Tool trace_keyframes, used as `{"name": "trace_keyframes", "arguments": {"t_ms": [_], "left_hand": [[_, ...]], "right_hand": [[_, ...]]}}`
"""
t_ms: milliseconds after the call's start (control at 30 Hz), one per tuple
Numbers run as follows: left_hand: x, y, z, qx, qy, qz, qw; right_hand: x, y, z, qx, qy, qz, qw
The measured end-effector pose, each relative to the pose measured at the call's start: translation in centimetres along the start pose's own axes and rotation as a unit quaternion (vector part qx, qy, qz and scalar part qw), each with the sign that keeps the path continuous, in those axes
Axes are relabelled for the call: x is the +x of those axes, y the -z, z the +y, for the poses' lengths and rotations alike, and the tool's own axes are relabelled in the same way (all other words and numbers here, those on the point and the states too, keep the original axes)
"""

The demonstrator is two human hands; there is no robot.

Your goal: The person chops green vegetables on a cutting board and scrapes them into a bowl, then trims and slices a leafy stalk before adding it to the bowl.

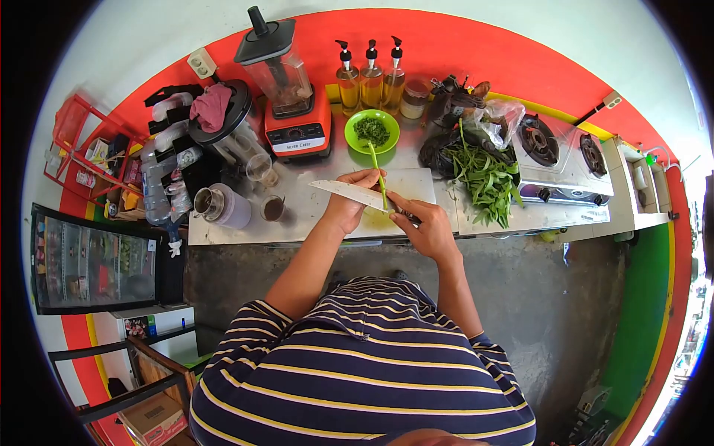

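Note:
My right hand point(429, 228) is closed around the handle of a kitchen knife point(343, 190), whose broad blade points left across my left hand. A long green stem point(377, 169) is in the fingers of my left hand point(351, 199); its lower end overlaps the blade near my right fingertips. Both hands are over a white cutting board point(418, 184) on the metal counter. Just beyond the board stands a lime green bowl point(348, 136) with chopped greens point(371, 131) in it. Right of the board lies a heap of leafy greens point(487, 181), partly in a dark plastic bag point(439, 152).
An orange blender point(297, 128) and several pump bottles point(371, 83) line the back wall. Left on the counter are a flask point(223, 206) and a cup of dark contents point(273, 209). A gas stove point(565, 167) sits at the right end.

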State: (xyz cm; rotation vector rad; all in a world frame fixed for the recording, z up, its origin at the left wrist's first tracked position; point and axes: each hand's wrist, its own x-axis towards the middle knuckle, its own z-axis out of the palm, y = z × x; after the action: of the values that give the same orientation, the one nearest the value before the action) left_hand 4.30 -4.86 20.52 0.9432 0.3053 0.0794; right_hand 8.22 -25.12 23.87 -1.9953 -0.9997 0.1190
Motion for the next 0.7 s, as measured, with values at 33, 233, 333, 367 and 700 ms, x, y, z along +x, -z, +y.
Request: {"name": "trace_keyframes", "arguments": {"t_ms": [33, 233, 333, 367, 700], "left_hand": [[0.0, -0.1, -0.2, 0.0, 0.0, 0.0, 1.0], [-0.4, -0.3, -0.2, 0.023, -0.003, 0.008, 1.0], [-0.5, -0.5, -0.2, 0.026, 0.0, 0.019, 0.999], [-0.6, -0.5, -0.2, 0.026, 0.004, 0.018, 0.999], [-0.4, -0.8, 1.8, -0.004, 0.045, -0.032, 0.999]], "right_hand": [[0.0, 0.0, 0.1, -0.001, 0.0, 0.006, 1.0], [0.5, 0.0, 0.1, 0.026, -0.011, 0.001, 1.0], [0.7, 0.1, 0.0, 0.036, -0.004, 0.001, 0.999], [0.9, 0.2, -0.1, 0.038, 0.002, -0.001, 0.999], [1.2, 1.0, -0.2, 0.024, -0.011, -0.021, 0.999]]}}
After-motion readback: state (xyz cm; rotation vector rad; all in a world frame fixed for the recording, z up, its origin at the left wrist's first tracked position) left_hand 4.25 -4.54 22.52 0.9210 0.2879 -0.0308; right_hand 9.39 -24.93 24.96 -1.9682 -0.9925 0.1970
